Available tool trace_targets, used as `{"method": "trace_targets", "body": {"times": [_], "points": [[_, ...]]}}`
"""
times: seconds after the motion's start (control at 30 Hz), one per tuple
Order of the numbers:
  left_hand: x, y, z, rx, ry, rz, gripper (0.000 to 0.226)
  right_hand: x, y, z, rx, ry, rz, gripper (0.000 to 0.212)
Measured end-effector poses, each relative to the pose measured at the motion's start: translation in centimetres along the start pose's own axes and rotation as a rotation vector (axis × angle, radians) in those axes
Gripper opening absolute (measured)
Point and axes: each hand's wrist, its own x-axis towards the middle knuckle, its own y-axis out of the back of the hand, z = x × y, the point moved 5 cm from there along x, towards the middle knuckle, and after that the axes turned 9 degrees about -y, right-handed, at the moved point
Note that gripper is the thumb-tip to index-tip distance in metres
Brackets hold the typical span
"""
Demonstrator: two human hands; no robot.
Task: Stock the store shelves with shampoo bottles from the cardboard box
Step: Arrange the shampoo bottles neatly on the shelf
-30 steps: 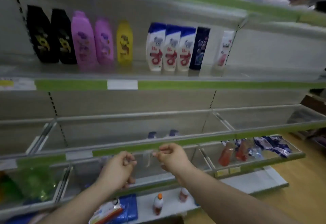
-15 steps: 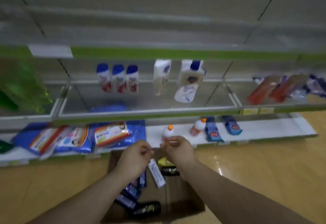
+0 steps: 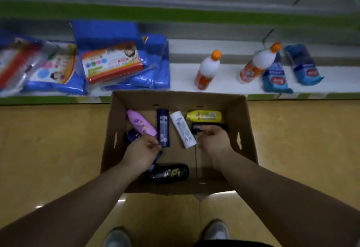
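You are working in dim, flat light. Small white glints of overhead light sit on the floor [image 3: 58, 149] at 7 and 6 o'clock, just below the box [image 3: 247, 130]. The box's near wall and bottom lie in shadow, and the dark bottles [image 3: 169, 172] there lose detail. The shelf [image 3: 175, 13] at 12 o'clock is smeared with blur, and its lines bow toward 9 and 3. Your shoes [image 3: 116, 237] at 6 o'clock are soft. Your forearms [image 3: 78, 207] stretch wide toward the lower corners.
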Motion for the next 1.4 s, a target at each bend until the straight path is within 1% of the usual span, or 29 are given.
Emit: {"method": "trace_targets", "body": {"times": [0.07, 0.2, 0.27, 0.3, 0.37, 0.43, 0.5, 0.57, 0.63, 0.67, 0.73, 0.8, 0.87, 0.9, 1.0, 1.1, 1.2, 1.27, 1.33, 1.37, 1.4], "points": [[1.3, -1.5, -2.6, 0.02, 0.024, -0.016, 0.009, 2.3, -1.5, 1.9, 0.015, -0.024, -0.004, 0.019], [4.8, -4.9, -7.8, 0.079, 0.057, -0.07, 0.017, 7.1, -5.5, 5.5, -0.045, 0.024, 0.002, 0.015], [7.1, -5.5, -9.6, 0.142, 0.057, -0.082, 0.02, 9.2, -7.3, 6.4, -0.079, 0.047, -0.002, 0.018], [8.3, -5.7, -10.4, 0.19, 0.051, -0.086, 0.021, 10.3, -8.4, 6.8, -0.089, 0.049, -0.035, 0.019], [10.9, -5.9, -11.8, 0.332, -0.002, -0.089, 0.022, 12.4, -10.6, 7.3, -0.066, 0.054, -0.107, 0.014], [13.2, -5.8, -12.7, 0.449, -0.051, -0.055, 0.028, 14.1, -12.4, 7.4, -0.007, 0.042, -0.155, 0.012], [15.2, -5.5, -13.2, 0.525, -0.08, 0.021, 0.037, 15.4, -13.6, 7.3, 0.015, 0.024, -0.19, 0.011], [16.4, -5.0, -13.2, 0.566, -0.094, 0.074, 0.042, 16.3, -13.8, 7.4, 0.037, -0.002, -0.197, 0.011], [16.8, -4.7, -13.7, 0.521, -0.042, 0.091, 0.043, 16.6, -13.4, 7.5, 0.029, -0.001, -0.19, 0.013], [16.9, -4.7, -14.0, 0.517, 0.0, 0.084, 0.045, 16.6, -12.9, 7.5, 0.001, 0.015, -0.179, 0.019], [17.1, -5.0, -14.8, 0.598, 0.082, 0.043, 0.05, 16.5, -12.5, 7.9, -0.06, 0.026, -0.166, 0.027], [17.8, -5.1, -15.5, 0.677, 0.144, 0.029, 0.058, 16.4, -12.3, 8.2, -0.107, 0.043, -0.159, 0.022], [18.8, -5.1, -15.8, 0.671, 0.209, 0.07, 0.071, 16.5, -12.1, 8.1, -0.137, 0.078, -0.133, 0.008], [19.3, -5.2, -16.0, 0.644, 0.243, 0.097, 0.077, 16.6, -12.0, 8.1, -0.137, 0.087, -0.129, 0.008], [20.4, -6.1, -16.6, 0.487, 0.35, 0.165, 0.088, 17.5, -11.2, 8.4, -0.16, 0.077, -0.124, 0.022], [21.1, -6.6, -16.8, 0.359, 0.43, 0.255, 0.104, 18.1, -10.4, 8.6, -0.161, 0.085, -0.093, 0.02], [21.6, -6.9, -16.9, 0.369, 0.438, 0.233, 0.118, 18.2, -10.4, 8.8, -0.161, 0.093, -0.1, 0.011], [21.8, -6.6, -17.0, 0.378, 0.449, 0.223, 0.123, 18.6, -10.4, 9.0, -0.165, 0.095, -0.11, 0.011], [21.7, -6.3, -16.9, 0.394, 0.472, 0.203, 0.125, 18.8, -10.4, 9.1, -0.162, 0.096, -0.11, 0.01], [21.7, -6.2, -17.0, 0.4, 0.479, 0.184, 0.124, 18.9, -10.5, 9.1, -0.137, 0.086, -0.11, 0.008], [21.7, -6.2, -17.1, 0.391, 0.472, 0.164, 0.12, 18.9, -10.5, 9.1, -0.084, 0.069, -0.114, 0.01]]}}
